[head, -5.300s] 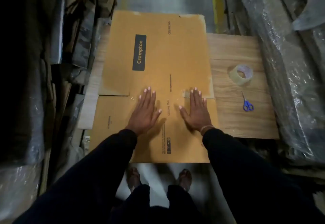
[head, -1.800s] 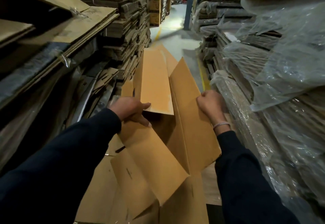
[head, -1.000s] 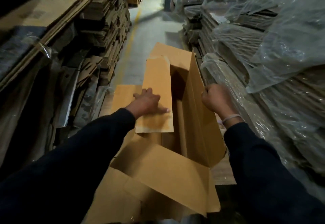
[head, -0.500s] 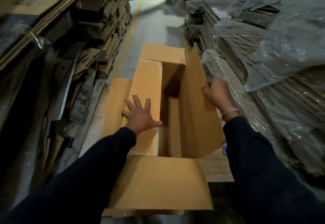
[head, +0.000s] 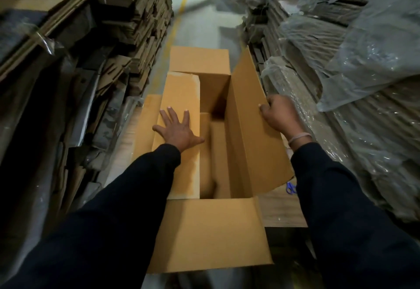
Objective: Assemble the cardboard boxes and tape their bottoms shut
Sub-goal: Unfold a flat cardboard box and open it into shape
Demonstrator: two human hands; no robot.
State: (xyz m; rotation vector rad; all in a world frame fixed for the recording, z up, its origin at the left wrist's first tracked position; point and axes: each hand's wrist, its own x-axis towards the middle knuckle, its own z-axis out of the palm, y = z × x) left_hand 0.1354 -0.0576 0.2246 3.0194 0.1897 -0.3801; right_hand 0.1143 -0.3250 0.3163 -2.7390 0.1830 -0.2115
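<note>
Scissors (head: 291,188) (mostly hidden) behind box (head: 250,143)

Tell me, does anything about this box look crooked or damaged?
Mostly no. The box looks squared up, flaps open. The one oddity: the long flap under the left hand has a pale, scuffed border, like peeled tape. The right hand grips the upright flap.
</note>
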